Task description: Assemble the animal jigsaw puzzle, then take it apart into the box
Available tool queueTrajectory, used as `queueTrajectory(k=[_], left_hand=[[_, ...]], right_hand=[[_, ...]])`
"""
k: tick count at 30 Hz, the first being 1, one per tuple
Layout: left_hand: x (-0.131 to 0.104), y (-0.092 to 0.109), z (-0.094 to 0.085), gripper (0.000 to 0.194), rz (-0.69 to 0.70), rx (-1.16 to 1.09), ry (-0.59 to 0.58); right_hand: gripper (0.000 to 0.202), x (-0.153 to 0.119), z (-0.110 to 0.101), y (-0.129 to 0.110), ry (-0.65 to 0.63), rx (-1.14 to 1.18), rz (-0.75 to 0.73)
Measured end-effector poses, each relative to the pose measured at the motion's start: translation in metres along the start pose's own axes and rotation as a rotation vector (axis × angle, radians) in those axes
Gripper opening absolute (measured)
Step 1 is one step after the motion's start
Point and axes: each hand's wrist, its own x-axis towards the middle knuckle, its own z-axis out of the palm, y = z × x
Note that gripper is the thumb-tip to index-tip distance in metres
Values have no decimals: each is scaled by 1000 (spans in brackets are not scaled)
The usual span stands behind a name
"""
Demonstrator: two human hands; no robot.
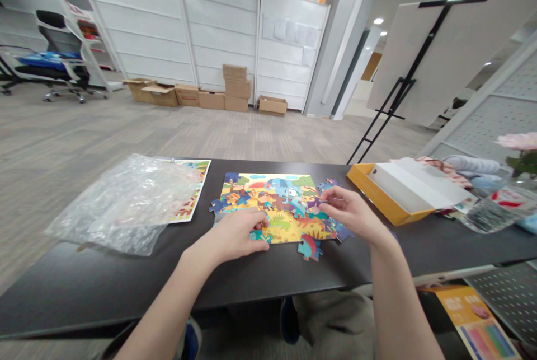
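Observation:
A colourful jigsaw puzzle (pixel 283 225) with cartoon animals lies on the black table. My left hand (pixel 237 234) rests over its lower left part, fingers curled and thumb apart from them. A teal puzzle piece (pixel 259 235) shows between that thumb and fingers, apparently lying on the puzzle. At the puzzle's right side, my right hand (pixel 354 214) pinches a small puzzle piece, mostly hidden by the fingertips. Loose pieces lie around the edges, among them a teal and red piece (pixel 309 247) at the bottom and a blue piece (pixel 216 206) on the left.
Crumpled clear plastic (pixel 130 203) partly covers a printed picture sheet (pixel 197 195) on the left. To the right stand an open yellow box (pixel 377 195), a plastic bottle (pixel 493 209) and a pink flower (pixel 518 141). Beyond the black table (pixel 188 281) are cardboard boxes (pixel 212 99) and an easel board (pixel 448 52).

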Motion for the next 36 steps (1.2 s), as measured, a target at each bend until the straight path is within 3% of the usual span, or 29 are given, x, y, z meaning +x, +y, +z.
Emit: queueTrajectory(k=[2,5,10,14,25,36], left_hand=[[0,1,-1,32,6,-2,-6],[-2,2,-3,33,10,2,-8],[-4,1,-4,34,34,-1,16],[-3,0,-5,34,31,4,12],[-5,1,-5,30,22,35,19],[-4,10,1,26,107,60,49]], right_hand=[[21,3,18,-14,-146,-90,-51],[14,6,36,-27,-217,-165,-99],[41,10,53,-30,-323,-87,-77],[31,15,64,-26,-427,-106,-52],[20,28,74,-22,-370,-347,33],[36,26,78,-20,-297,-568,85]])
